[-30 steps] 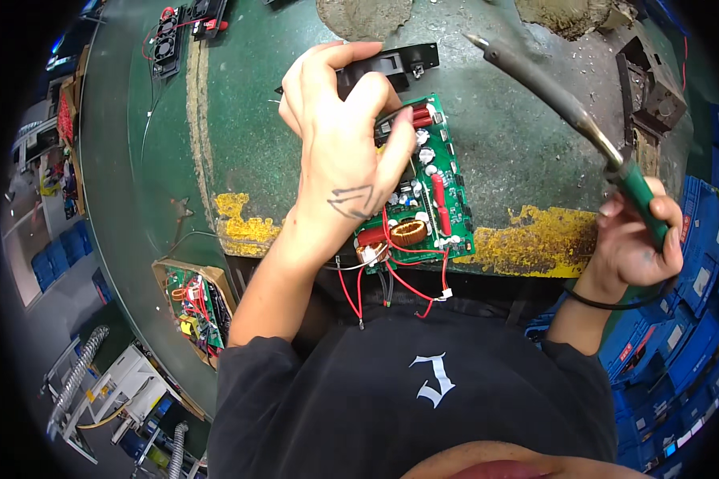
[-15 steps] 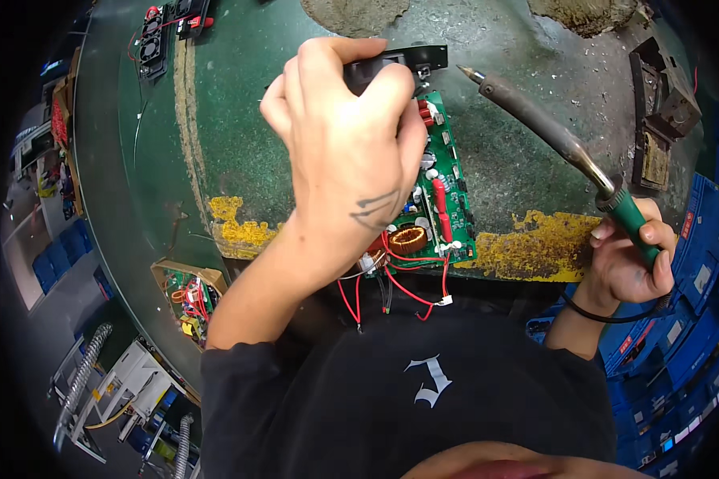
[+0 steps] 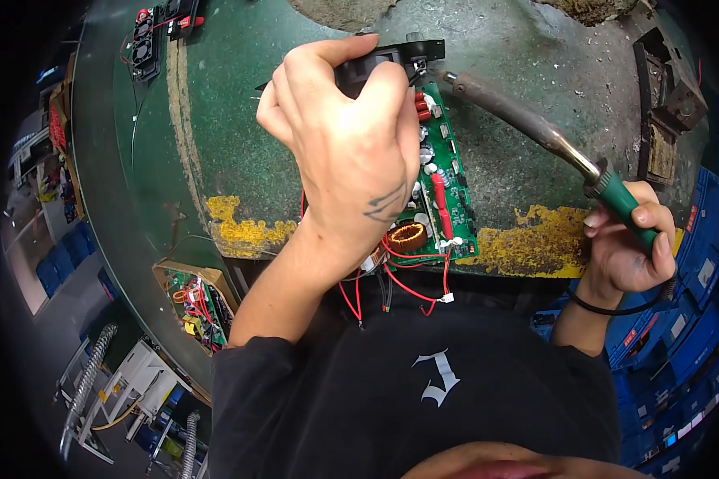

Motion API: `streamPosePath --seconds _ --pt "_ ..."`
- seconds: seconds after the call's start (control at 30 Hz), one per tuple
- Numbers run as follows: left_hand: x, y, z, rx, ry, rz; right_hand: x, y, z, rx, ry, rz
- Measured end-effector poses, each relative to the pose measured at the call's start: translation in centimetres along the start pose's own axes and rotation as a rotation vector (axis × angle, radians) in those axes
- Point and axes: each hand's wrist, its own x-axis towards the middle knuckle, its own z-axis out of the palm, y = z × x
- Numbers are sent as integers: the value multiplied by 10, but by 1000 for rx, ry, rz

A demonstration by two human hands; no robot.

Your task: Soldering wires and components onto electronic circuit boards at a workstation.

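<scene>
My left hand (image 3: 339, 132) is closed round a black panel (image 3: 428, 50) with metal terminals on its near side, held over the far end of a green circuit board (image 3: 446, 168). In my right hand (image 3: 627, 243) is a soldering iron (image 3: 527, 120) with a green handle, its tip at the panel's terminals; whether they touch I cannot tell. The board carries a copper-wound coil (image 3: 407, 237), a red sleeved part (image 3: 441, 206) and several small components. Red wires (image 3: 403, 287) with a white plug hang over the bench's near edge. My left hand hides part of the panel and board.
Black fans (image 3: 144, 44) lie at the far left of the green bench (image 3: 240, 120). A metal stand (image 3: 663, 112) sits at the right, beyond it blue bins (image 3: 695, 263). Brown pads (image 3: 343, 12) lie at the far edge. A box of circuit boards (image 3: 192, 299) stands at the lower left.
The soldering iron has moved left, bringing its tip to the panel's terminals. My left hand with the panel has shifted only slightly.
</scene>
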Motion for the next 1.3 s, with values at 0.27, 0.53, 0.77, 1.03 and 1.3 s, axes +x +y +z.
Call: streamPosePath --seconds 0.27,0.53,0.77,1.03,1.3 --pt "-1 0 1 -27 13 20 0 1 6 10 6 31" --pt "-2 0 0 -39 29 16 2 6 6 42 -11 40" --pt "-3 -2 0 -54 47 23 2 5 5 43 -15 27" --pt "-3 -1 3 -23 53 27 2 7 5 85 -12 45" --pt "-1 7 3 77 17 10 4 8 3 100 -27 46"
